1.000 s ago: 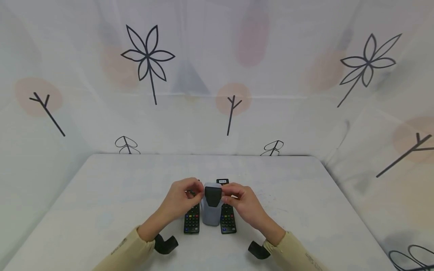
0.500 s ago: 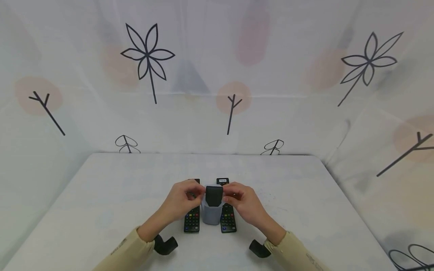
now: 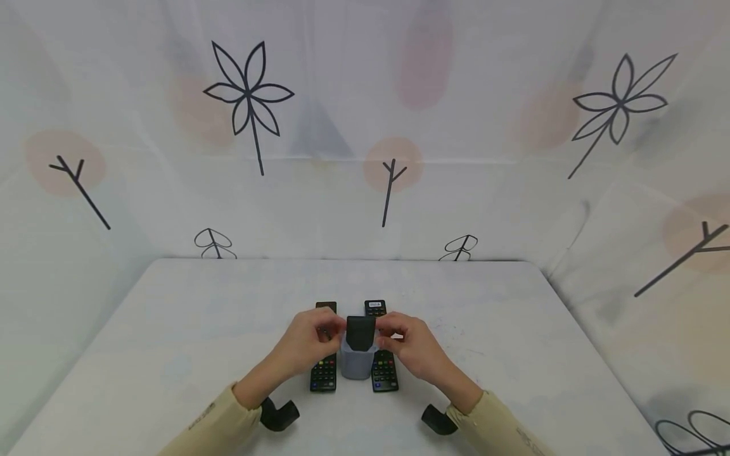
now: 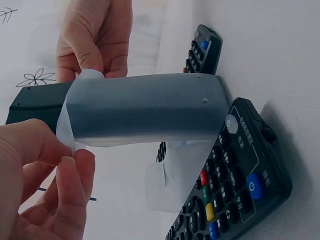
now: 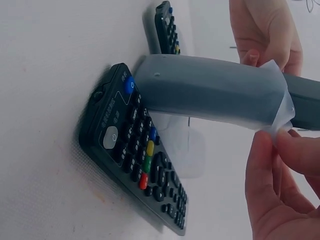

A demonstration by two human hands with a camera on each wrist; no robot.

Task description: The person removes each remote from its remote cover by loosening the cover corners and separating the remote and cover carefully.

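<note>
A dark handset [image 3: 361,332], shaped like a remote control, stands upright at the table's middle with its lower part inside a translucent soft sleeve [image 4: 150,107]. Its bare upper end sticks out of the sleeve's opening. My left hand [image 3: 308,339] pinches the sleeve's rim on the left between thumb and fingers. On the opposite side, my right hand [image 3: 407,342] pinches the rim too, as the right wrist view shows with the drawn-out film at the fingertips. The sleeve's foot comes down between two black button remotes, the left remote [image 3: 323,377] and the right remote [image 3: 384,373].
Behind the sleeved handset, the left wrist view shows another translucent piece [image 4: 182,175] on the white table [image 3: 217,329]. Black elbow-shaped pieces [image 3: 279,415] stick out at both sleeve cuffs. A patterned white cloth [image 3: 319,209] hangs behind the table's far edge.
The pale sleeve edge that showed around the handset's dark top a second ago has dropped from sight there. Both hands have stayed almost in place, still pinching.
</note>
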